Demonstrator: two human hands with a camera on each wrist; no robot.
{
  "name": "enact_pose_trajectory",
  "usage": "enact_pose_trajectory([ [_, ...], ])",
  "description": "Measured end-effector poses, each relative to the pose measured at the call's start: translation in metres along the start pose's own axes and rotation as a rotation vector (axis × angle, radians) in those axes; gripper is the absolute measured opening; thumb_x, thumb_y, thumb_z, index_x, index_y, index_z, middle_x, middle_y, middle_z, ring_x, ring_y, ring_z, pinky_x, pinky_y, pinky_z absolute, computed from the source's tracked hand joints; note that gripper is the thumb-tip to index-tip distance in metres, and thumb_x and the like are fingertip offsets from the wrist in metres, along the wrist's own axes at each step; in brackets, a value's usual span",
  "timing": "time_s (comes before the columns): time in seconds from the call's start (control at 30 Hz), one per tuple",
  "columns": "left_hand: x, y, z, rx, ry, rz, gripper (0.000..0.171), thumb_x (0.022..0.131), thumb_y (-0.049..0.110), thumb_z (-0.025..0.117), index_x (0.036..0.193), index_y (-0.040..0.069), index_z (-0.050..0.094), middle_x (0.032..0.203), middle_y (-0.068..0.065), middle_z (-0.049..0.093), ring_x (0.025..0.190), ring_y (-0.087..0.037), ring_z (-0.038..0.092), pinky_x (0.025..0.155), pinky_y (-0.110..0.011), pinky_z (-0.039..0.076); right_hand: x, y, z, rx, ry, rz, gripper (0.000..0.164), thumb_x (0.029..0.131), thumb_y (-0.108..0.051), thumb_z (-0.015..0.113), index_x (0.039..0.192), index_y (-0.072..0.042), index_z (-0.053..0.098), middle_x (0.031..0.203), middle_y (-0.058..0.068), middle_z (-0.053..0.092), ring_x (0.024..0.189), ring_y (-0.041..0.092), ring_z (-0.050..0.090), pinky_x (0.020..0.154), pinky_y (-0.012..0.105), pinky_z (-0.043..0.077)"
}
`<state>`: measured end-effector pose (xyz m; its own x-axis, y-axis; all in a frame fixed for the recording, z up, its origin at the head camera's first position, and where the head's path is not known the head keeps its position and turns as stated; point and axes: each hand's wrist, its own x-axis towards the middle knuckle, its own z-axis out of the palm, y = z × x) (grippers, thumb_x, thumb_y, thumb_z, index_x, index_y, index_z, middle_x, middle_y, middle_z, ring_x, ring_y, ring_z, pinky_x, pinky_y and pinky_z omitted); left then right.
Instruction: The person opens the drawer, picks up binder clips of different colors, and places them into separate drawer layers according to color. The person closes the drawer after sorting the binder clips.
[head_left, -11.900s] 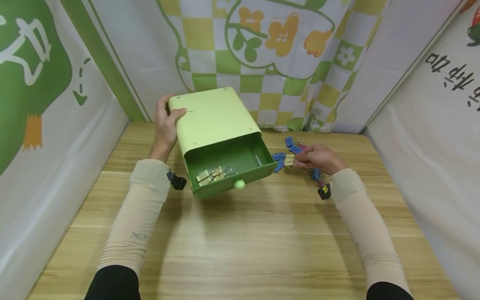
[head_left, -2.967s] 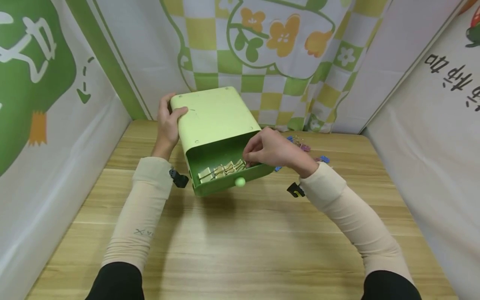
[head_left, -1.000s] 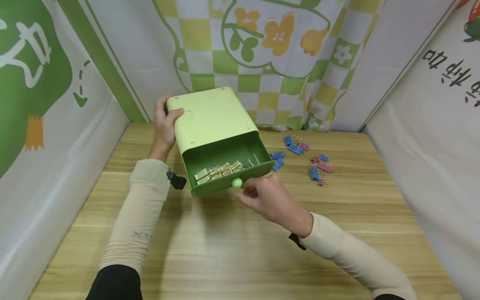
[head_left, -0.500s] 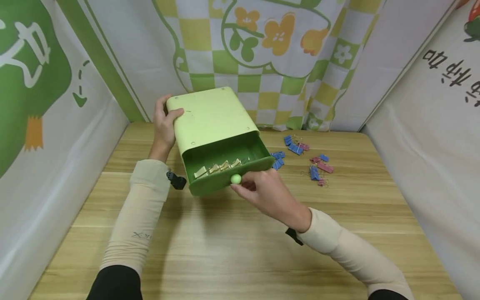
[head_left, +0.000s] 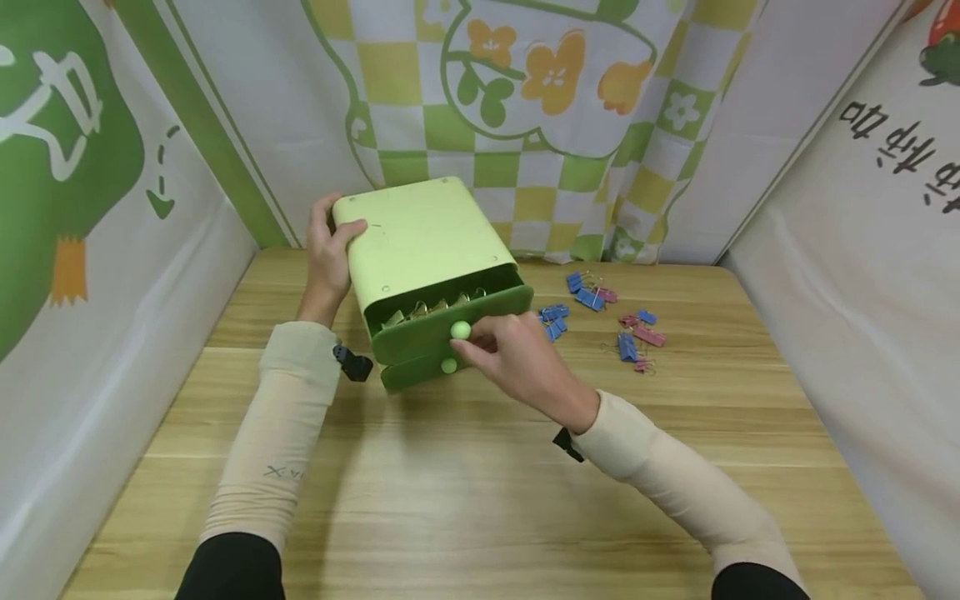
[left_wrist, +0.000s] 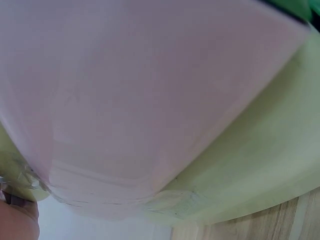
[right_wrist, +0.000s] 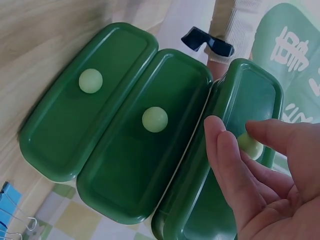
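Observation:
A small light-green drawer cabinet (head_left: 423, 233) stands at the back of the table. My left hand (head_left: 330, 254) holds its rear left corner, thumb on top; the left wrist view shows mostly the cabinet's pinkish side (left_wrist: 125, 100). With thumb and index finger, my right hand (head_left: 519, 360) pinches the round knob (head_left: 461, 331) of the dark-green top drawer (head_left: 498, 307), which sticks out a little. Gold binder clips (head_left: 442, 307) show in a row over its front. In the right wrist view, two lower drawers (right_wrist: 145, 155) sit closed.
To the right of the cabinet, blue binder clips (head_left: 589, 298) and pink binder clips (head_left: 649, 335) lie in loose groups on the wooden table (head_left: 480, 500). A checkered curtain (head_left: 517, 167) hangs right behind the cabinet.
Earlier, my right hand picked up a gold clip and put it in the drawer. It then took the knob and pushed the drawer most of the way in. My left hand stays put.

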<state>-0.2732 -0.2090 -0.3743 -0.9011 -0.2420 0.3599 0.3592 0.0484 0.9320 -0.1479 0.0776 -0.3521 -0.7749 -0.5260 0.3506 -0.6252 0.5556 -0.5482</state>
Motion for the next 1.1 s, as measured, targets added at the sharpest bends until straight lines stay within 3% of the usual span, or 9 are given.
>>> enact_pose_trajectory([
  [0.3,0.000,0.001,0.000,0.011,-0.012,0.004,0.060,0.100,0.017,0.055,0.156,0.004,0.038,0.141,-0.011,0.048,0.118,-0.015,0.051,0.107,-0.030,0.045,0.019,0.004,0.002,0.006,0.041,0.029,0.020,0.101,-0.022,0.073,0.093,-0.007,0.083,0.084,0.004,0.082,0.070,0.008,0.075,0.064,0.020,0.061],
  [0.73,0.001,0.001,0.000,-0.002,0.010,0.003,0.061,0.099,0.016,0.055,0.155,0.002,0.039,0.144,-0.012,0.047,0.124,-0.016,0.050,0.112,-0.029,0.043,0.034,0.006,0.006,-0.009,0.027,0.053,0.023,0.102,-0.026,0.072,0.097,-0.006,0.083,0.087,0.004,0.082,0.076,0.011,0.077,0.069,0.024,0.064],
  [1.1,-0.001,0.002,0.000,0.006,0.000,0.010,0.061,0.100,0.017,0.055,0.156,0.001,0.038,0.146,-0.015,0.047,0.124,-0.016,0.050,0.112,-0.031,0.044,0.038,0.009,0.010,0.014,0.041,0.072,0.024,0.102,-0.025,0.072,0.098,-0.004,0.083,0.087,0.005,0.082,0.077,0.013,0.078,0.068,0.023,0.064],
])
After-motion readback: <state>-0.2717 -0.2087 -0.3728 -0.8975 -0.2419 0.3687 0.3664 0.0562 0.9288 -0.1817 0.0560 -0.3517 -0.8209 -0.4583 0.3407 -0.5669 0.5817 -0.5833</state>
